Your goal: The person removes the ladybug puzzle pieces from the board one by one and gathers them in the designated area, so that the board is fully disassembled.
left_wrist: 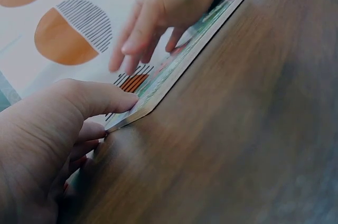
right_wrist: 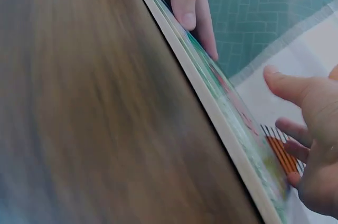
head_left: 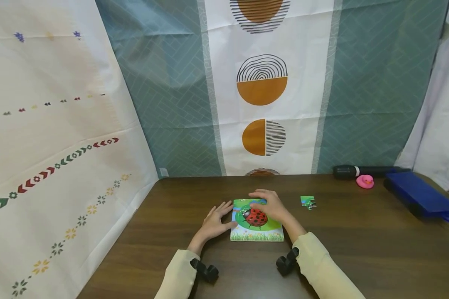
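A square ladybug puzzle [head_left: 257,236] lies flat on the wooden table, its picture facing up. My left hand [head_left: 214,224] holds it at the left edge, the thumb on the picture and the fingers along the side. The left wrist view shows that thumb over the board's corner [left_wrist: 142,109]. Above the board's upper right part, my right hand [head_left: 271,205] has its fingers spread and loosely bent, covering that part of the picture. In the right wrist view, a gap shows between its thumb and fingers [right_wrist: 296,145]. A loose puzzle piece [head_left: 308,202], green and blue, lies right of the board.
Toward the back right of the table [head_left: 344,257] are a pink rubber duck [head_left: 365,181], a black cylinder with a white band [head_left: 378,171] and a blue flat-topped box [head_left: 423,195]. Patterned cloth [head_left: 265,137] hangs behind the table's far edge.
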A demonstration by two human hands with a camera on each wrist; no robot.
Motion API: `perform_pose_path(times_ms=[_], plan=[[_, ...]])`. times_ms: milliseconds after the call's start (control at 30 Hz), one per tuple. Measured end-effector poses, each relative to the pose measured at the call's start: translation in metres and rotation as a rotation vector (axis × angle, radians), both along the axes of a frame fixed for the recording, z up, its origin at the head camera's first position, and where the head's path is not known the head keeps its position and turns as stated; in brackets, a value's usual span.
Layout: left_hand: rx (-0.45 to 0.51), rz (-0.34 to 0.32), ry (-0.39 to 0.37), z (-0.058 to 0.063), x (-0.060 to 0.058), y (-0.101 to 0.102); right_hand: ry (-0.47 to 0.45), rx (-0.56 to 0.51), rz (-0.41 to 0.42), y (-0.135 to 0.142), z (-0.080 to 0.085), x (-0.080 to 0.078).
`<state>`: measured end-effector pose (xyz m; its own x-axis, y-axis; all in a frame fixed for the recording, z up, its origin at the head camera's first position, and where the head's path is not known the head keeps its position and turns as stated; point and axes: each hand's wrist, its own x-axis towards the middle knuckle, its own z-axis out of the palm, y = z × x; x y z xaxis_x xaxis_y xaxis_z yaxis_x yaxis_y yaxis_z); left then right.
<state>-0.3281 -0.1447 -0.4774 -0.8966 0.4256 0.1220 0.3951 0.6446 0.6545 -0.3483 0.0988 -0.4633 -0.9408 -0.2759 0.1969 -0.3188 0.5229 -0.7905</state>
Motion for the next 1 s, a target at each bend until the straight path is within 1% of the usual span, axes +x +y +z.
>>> perform_pose_path(times_ms=[133, 267, 367, 667, 800, 900, 1000], plan=[[-0.005, -0.006, -0.002, 0.0036, -0.0007, 0.0023, 0.028, 0.115, 0.018, -0.0005, -0.0021, -0.0004], [-0.001, 0.001, -0.002, 0.0055, -0.0014, 0.0018, 0.102, 0.255, 0.047, -0.0008, -0.0044, -0.0016], [-0.002, 0.008, -0.001, 0.0056, -0.0015, 0.0009, 0.124, 0.327, 0.066, -0.0014, -0.0065, -0.0018], [0.005, 0.003, -0.011, 0.0042, 0.0008, -0.0007, 0.099, 0.371, 0.091, -0.0038, -0.0056, 0.0025], [0.01, -0.005, -0.011, 0.0018, 0.0013, -0.001, 0.059, 0.383, 0.097, -0.0049, -0.0042, 0.003], [0.023, -0.002, -0.018, 0.0004, 0.0014, -0.0004, 0.045, 0.367, 0.1, -0.0056, -0.003, 0.0027], [0.024, 0.002, -0.026, -0.0002, 0.0013, -0.0003, 0.044, 0.325, 0.086, -0.0073, -0.0028, 0.0025]])
